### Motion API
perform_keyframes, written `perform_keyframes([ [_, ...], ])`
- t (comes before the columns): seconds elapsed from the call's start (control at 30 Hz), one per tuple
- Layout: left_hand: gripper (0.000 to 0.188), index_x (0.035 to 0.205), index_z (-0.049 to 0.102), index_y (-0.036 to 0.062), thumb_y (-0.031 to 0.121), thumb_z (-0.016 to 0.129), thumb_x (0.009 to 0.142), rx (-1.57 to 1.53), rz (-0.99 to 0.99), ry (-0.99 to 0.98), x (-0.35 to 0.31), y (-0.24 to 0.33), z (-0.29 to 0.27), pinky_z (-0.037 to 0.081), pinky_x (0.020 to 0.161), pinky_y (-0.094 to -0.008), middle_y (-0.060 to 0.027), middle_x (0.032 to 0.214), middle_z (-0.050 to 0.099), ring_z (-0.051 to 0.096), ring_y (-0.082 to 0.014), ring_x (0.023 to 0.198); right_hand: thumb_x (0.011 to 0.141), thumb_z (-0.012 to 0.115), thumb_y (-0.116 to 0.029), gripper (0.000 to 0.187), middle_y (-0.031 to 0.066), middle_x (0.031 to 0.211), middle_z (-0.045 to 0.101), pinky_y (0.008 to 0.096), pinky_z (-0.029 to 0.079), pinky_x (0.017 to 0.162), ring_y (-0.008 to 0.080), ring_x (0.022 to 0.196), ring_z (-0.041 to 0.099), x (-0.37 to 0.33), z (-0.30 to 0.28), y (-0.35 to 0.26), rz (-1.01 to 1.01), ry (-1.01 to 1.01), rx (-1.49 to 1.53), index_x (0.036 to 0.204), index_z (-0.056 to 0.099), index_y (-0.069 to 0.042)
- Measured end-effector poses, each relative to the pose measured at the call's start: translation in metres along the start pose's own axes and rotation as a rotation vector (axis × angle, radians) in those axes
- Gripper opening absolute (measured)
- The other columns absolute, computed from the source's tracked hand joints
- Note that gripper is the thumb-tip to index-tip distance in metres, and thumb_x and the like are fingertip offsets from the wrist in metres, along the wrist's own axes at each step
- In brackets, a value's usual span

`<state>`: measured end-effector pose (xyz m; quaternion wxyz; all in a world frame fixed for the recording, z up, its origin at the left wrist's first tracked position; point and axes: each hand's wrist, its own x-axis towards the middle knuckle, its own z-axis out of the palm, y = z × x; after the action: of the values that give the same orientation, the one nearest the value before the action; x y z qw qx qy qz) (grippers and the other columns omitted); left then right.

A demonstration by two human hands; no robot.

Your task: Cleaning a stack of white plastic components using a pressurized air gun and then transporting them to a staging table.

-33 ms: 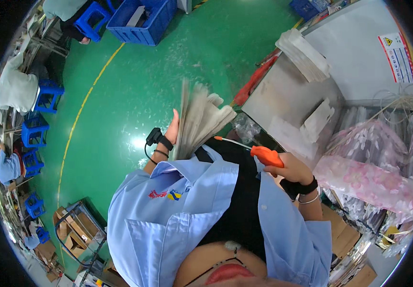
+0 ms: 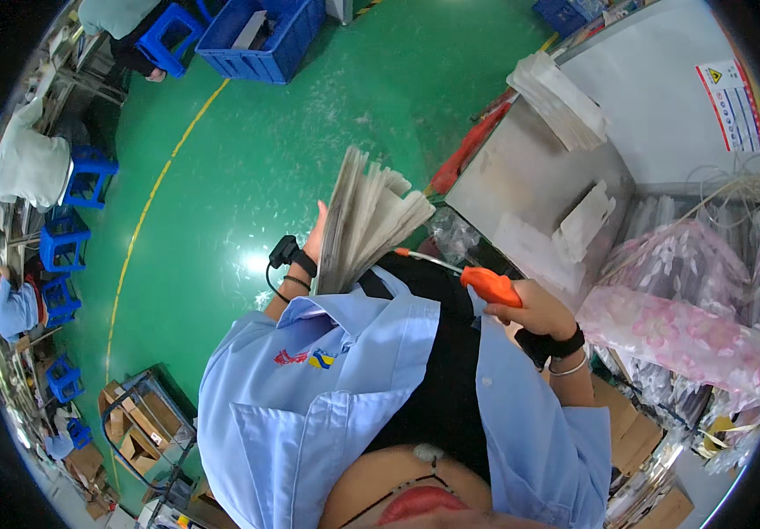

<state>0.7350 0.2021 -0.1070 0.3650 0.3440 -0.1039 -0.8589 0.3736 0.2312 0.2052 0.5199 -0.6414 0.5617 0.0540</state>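
A fanned bundle of thin greyish-white sheets [image 2: 367,220] stands in front of my chest, its loose ends spread toward the far side. My left hand [image 2: 316,236] holds it from the left; most of the fingers are hidden behind the sheets. Closed around an orange-handled tool [image 2: 490,286] is my right hand [image 2: 538,310]. The tool's thin metal shaft points left, and its orange tip lies close to the lower right side of the bundle. I cannot tell whether the tip touches the sheets.
At right stands a metal-topped bench [image 2: 534,181] with a stack of white sheets [image 2: 560,99] on it. Clear and pink-flowered plastic bags [image 2: 675,326] lie nearer. A blue crate [image 2: 261,40] sits at the far side. Cartons fill a cart [image 2: 146,423] at left; people sit beyond blue stools [image 2: 89,176].
The left-hand sheets of the bundle have tipped slightly to the right, closer to the others, and are less blurred. Both hands and the tool have hardly moved.
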Motion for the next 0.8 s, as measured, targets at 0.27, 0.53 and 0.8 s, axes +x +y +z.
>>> perform_keyframes([
  [0.27, 0.097, 0.139, 0.038, 0.0002, 0.078, 0.020, 0.084, 0.085, 0.011, 0.062, -0.007, 0.001, 0.015, 0.041, 0.100, -0.0325, -0.0147, 0.131, 0.052, 0.054, -0.0230, 0.115, 0.083, 0.068, -0.035, 0.035, 0.0084, 0.067, 0.059, 0.0310, 0.043, 0.061, 0.0184, 0.061, 0.054, -0.002, -0.002, 0.002, 0.030, -0.009, -0.002, 0.087, 0.061, -0.001],
  [0.53, 0.099, 0.138, 0.039, -0.0002, 0.079, 0.021, 0.083, 0.066, 0.018, 0.065, -0.006, -0.002, 0.014, 0.042, 0.100, -0.0333, -0.0151, 0.130, 0.052, 0.055, -0.0238, 0.114, 0.086, 0.064, -0.039, 0.038, 0.0122, 0.067, 0.058, 0.0346, 0.046, 0.059, 0.0231, 0.060, 0.057, -0.011, 0.002, 0.013, -0.063, -0.149, 0.005, 0.090, 0.060, -0.001],
  [0.8, 0.100, 0.136, 0.042, -0.0010, 0.080, 0.021, 0.082, 0.180, 0.031, 0.090, -0.013, -0.005, 0.013, 0.043, 0.098, -0.0347, -0.0155, 0.129, 0.053, 0.055, -0.0241, 0.114, 0.086, 0.063, -0.040, 0.040, 0.0109, 0.061, 0.056, 0.0343, 0.045, 0.056, 0.0209, 0.055, 0.055, -0.012, 0.008, 0.024, 0.062, -0.114, 0.012, 0.091, 0.060, 0.000],
])
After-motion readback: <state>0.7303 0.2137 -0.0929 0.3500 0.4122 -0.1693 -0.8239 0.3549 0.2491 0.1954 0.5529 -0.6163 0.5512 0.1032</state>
